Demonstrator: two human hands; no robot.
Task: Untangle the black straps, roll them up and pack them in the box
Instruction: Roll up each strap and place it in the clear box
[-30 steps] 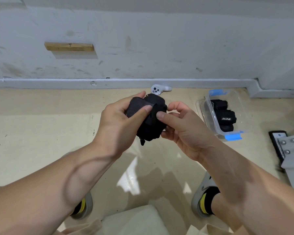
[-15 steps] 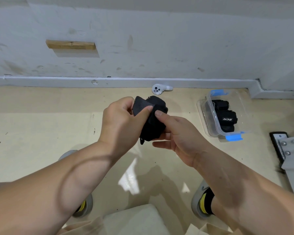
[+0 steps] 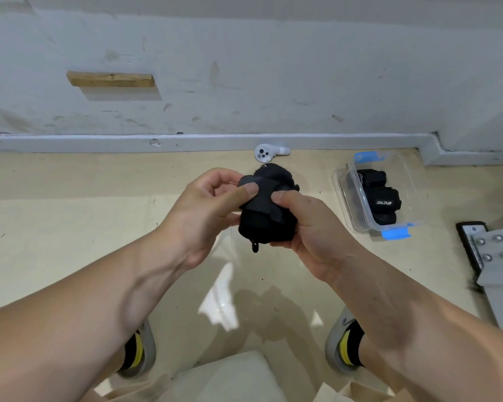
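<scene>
Above the pale floor [image 3: 70, 213], at the centre of the scene, a largely rolled black strap [image 3: 266, 216] is held between both hands. The fingers of the left hand [image 3: 206, 210] are pinched on the loose outer flap, and those of the right hand [image 3: 308, 227] are curled round the roll's body. To the right, the clear box [image 3: 413, 181] stands on the floor with rolled straps [image 3: 385, 203] packed inside. The rolling is judged nearly done. The wrap is best kept tight, the flap pressed flat and the small dangling end tucked in before the roll is carried to the box.
</scene>
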